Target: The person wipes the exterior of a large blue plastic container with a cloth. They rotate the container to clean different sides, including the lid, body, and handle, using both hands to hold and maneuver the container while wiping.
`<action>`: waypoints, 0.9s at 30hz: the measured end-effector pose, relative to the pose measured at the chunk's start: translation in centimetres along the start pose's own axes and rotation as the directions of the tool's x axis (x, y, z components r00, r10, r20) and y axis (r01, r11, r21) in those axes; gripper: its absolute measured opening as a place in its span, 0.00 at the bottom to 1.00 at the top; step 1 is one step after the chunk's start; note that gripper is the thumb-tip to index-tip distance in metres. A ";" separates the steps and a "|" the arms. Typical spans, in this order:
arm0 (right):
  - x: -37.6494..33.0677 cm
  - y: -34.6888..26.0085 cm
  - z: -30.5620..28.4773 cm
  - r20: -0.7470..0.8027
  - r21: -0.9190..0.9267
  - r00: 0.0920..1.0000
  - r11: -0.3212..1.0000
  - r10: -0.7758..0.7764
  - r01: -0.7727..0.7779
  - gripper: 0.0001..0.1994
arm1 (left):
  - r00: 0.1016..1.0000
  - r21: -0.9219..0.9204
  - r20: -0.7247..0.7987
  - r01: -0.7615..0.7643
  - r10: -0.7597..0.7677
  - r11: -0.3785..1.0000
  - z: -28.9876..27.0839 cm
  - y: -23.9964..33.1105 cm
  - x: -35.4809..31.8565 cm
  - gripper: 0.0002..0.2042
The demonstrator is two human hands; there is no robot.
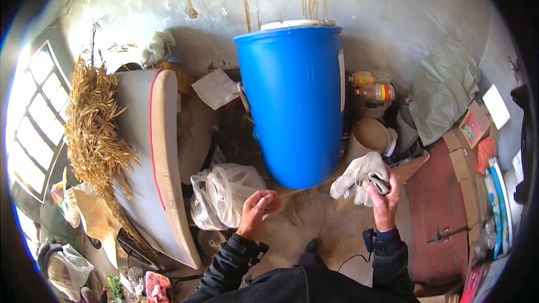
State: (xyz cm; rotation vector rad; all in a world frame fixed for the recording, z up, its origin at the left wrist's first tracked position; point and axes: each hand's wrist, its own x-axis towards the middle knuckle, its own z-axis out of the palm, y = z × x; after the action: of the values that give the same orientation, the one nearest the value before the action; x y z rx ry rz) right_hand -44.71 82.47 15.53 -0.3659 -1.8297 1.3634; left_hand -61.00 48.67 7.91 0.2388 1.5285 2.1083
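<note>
My right hand (384, 199) is closed around a pair of off-white knit work gloves (359, 177), which hang limp to its left. My left hand (259, 213) is raised beside a clear plastic bag (224, 193). Its fingers are bent and partly smeared by motion, so I cannot tell whether anything is in them. A tall blue plastic barrel (292, 101) with a pale lid stands beyond both hands, against the wall.
To the left, a bundle of dry stalks (98, 129) leans by a grey padded panel (140, 151). Right of the barrel are a round pot (368, 137), plastic bottles (373, 92) and a green sheet (446, 90). A reddish-brown board (438, 213) lies nearer on the right.
</note>
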 end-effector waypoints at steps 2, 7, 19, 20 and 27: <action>4.5 0.4 -0.1 0.013 -0.051 0.997 0.996 -0.075 0.075 0.31 | 0.994 -0.014 -0.032 -0.103 0.102 0.995 2.3 3.0 2.9 0.16; 14.6 1.0 -0.7 0.115 -0.057 0.988 0.993 -0.099 0.106 0.30 | 0.923 0.149 -0.082 -0.363 0.377 0.920 6.1 9.5 9.7 0.14; 32.9 -0.7 -0.4 0.125 0.009 0.907 0.914 -0.403 0.405 0.31 | 0.682 0.312 0.026 -0.700 0.731 0.642 10.1 20.7 24.6 0.13; 33.6 -1.1 -0.2 0.133 0.041 0.915 0.924 -0.381 0.379 0.30 | 0.687 0.297 0.012 -0.696 0.727 0.653 10.0 21.2 25.1 0.12; 42.6 -2.8 1.3 0.116 0.020 0.903 0.910 -0.413 0.414 0.29 | 0.722 0.302 -0.073 -0.642 0.688 0.705 5.2 27.5 27.2 0.14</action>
State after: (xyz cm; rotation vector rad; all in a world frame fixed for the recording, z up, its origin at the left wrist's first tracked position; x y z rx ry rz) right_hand -71.95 108.02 36.18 0.1058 -1.8728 1.1000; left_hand -90.23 60.48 30.95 0.8365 2.0567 2.5105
